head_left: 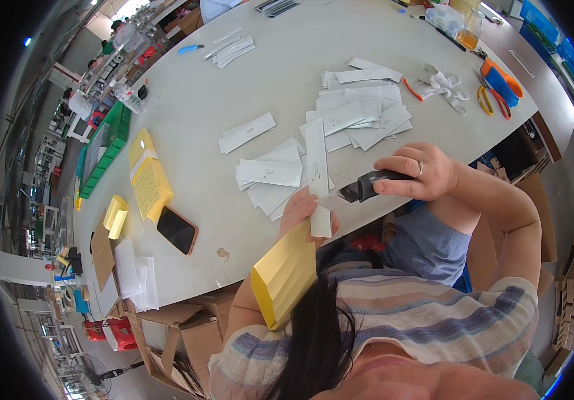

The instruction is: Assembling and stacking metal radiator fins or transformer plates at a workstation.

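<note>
My right hand (420,172) is closed round a black-handled utility knife (370,187). Its blade points left toward a long white strip (317,163), and I cannot tell whether it touches. My left hand (298,212) pinches that strip near its lower end. Over my left wrist and forearm sits a yellow folded sheet (285,273), hiding part of the arm. Just beyond my left hand lies a loose stack of flat white pieces (270,172), with small dark marks on some. A larger heap of such white pieces (360,110) spreads farther right.
A phone (177,230), a yellow perforated tray (147,177) and a green crate (105,150) line the table's left side. At right are white gloves (441,83), orange-handled scissors (493,100) and an orange-blue holder (501,83). A cardboard box (180,333) stands below the table edge.
</note>
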`<state>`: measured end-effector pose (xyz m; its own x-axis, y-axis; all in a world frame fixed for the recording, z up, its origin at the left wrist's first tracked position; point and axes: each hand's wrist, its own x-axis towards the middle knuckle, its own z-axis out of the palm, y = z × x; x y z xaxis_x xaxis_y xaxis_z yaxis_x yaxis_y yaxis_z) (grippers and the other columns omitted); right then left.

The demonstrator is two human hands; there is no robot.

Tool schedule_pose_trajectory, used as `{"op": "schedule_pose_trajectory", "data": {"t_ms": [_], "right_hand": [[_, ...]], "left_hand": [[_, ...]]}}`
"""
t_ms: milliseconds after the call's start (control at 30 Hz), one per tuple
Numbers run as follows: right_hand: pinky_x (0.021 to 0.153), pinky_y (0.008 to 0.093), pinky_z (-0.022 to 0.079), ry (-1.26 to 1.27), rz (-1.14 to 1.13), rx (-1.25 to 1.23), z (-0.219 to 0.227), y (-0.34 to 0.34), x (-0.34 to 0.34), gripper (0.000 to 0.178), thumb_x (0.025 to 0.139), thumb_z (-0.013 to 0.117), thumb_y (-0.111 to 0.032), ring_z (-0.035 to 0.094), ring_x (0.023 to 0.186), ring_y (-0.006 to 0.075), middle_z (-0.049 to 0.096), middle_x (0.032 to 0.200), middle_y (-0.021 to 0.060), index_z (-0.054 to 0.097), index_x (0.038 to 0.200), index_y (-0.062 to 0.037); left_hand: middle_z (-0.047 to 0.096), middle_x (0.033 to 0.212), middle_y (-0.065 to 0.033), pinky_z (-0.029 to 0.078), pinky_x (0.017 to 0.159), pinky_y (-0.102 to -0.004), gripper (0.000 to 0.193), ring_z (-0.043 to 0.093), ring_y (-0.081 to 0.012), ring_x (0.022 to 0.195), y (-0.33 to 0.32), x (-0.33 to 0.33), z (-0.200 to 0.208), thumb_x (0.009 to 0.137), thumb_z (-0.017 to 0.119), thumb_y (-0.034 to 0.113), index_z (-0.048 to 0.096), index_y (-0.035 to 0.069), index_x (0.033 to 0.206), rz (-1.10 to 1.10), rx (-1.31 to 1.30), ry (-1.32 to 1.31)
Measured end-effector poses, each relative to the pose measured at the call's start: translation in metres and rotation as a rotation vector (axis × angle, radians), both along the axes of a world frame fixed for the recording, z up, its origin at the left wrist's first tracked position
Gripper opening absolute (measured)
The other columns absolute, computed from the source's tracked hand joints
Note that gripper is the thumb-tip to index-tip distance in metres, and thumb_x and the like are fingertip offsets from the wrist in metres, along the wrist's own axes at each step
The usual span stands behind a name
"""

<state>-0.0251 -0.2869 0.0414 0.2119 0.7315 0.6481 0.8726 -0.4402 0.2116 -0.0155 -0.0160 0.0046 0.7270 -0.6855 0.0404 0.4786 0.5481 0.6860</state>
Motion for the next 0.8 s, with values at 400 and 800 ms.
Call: {"op": "schedule_pose_trajectory", "data": {"t_ms": [400,800], "right_hand": [[0.057,0.0305,0.052,0.075,-0.029,0.067,-0.008,0.0,0.005,0.056,0.068,0.061,-0.003,0.061,0.07,0.0212,0.058,0.096,0.0096,0.06,0.124,-0.0093],[0.055,0.0298,0.051,0.089,-0.083,0.131,-0.014,-0.005,0.011,0.058,0.067,0.063,-0.002,0.061,0.069,0.0213,0.058,0.095,0.0089,0.058,0.125,-0.0075]], "left_hand": [[0.047,0.05,-0.0054,0.035,0.041,-0.0288,0.027,0.041,-0.0138,0.037,0.001,0.004,-0.014,0.092,0.053,0.03,0.05,0.004,0.085,-0.118,-0.135,0.003],[0.048,0.049,-0.0032,0.026,0.03,-0.0235,0.032,0.033,-0.0099,0.03,-0.012,0.004,-0.016,0.099,0.044,0.03,0.055,0.007,0.08,-0.143,-0.283,-0.11]]}}
